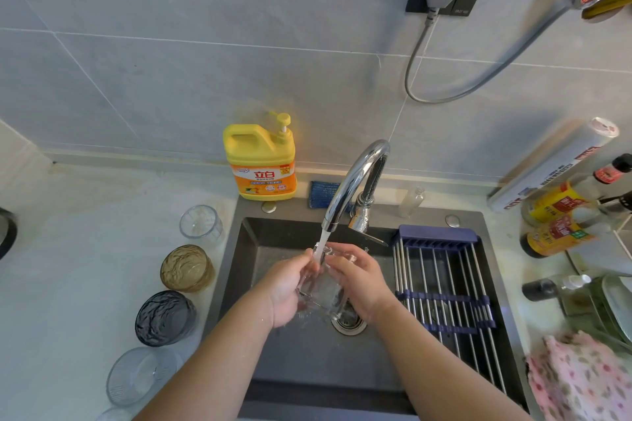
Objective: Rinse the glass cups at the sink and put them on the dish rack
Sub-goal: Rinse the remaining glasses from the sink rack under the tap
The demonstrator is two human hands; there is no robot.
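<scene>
Dark sink (273,236), clear glass cup (323,287) between both hands' grip, under running water

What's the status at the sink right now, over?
Left hand and right hand both gripping clear glass cup under running faucet. Dish rack bare. Four glasses wait on counter. Nothing blocking.

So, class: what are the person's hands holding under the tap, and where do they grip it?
A clear glass cup, gripped by its sides: left hand, right hand.

- pale countertop (85,215) around the dark sink (307,362)
- four glass cups (186,268) left of the sink
- yellow detergent bottle (260,161) behind
- bottles (561,215) at right
</scene>
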